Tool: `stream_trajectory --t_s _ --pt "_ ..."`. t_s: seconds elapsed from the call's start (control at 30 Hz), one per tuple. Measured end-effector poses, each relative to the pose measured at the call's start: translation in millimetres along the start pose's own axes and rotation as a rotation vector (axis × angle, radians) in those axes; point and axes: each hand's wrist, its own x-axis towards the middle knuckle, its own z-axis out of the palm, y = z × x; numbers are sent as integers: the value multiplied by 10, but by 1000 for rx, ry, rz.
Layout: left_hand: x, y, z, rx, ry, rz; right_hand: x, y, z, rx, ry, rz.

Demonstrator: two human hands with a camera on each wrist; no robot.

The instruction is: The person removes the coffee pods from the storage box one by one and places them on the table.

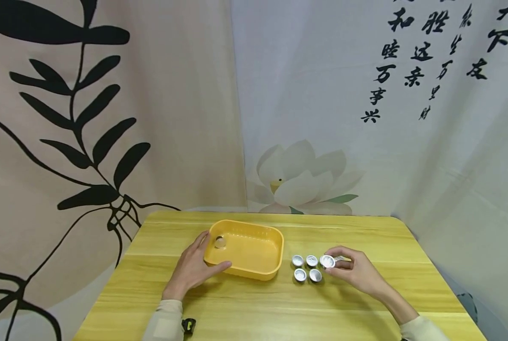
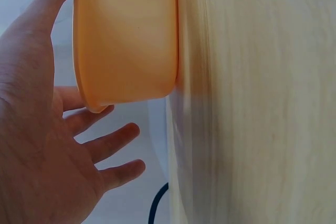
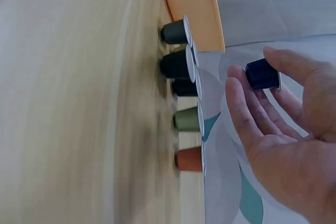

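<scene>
My right hand point(image 1: 358, 272) pinches a coffee capsule point(image 3: 262, 74), dark blue with a silver lid facing up, between thumb and fingertips. It hangs just above several coffee capsules standing lid-up on the table; their bodies include a dark grey one point(image 3: 176, 32), a green one point(image 3: 188, 119) and an orange one point(image 3: 189, 159). My left hand point(image 1: 194, 267) rests against the left end of a yellow tray point(image 1: 254, 274), thumb along the front rim and fingers spread at the side. Inside the tray's left end lies a small round pale object point(image 1: 220, 242), kind unclear.
The wooden table point(image 1: 254, 312) ends just behind the tray and capsules. A printed cloth point(image 1: 185, 118) with plants and writing hangs behind it. A small black item point(image 1: 188, 326) shows beside the left sleeve point(image 1: 165, 322).
</scene>
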Motion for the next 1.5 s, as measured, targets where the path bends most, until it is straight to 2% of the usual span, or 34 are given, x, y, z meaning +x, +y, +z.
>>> stream_trajectory --t_s 0.17,0.37,0.87,1.5 --pt "3 -13 -1 1 6 1 -111 32 -77 18 -2 18" --pt "-8 -32 8 -15 9 4 -186 135 -93 -13 3 22" --pt "-15 -9 -16 -18 1 -7 -198 307 124 -220 67 36" --pt "-7 11 -2 -26 1 -1 -174 334 266 -348 202 96"
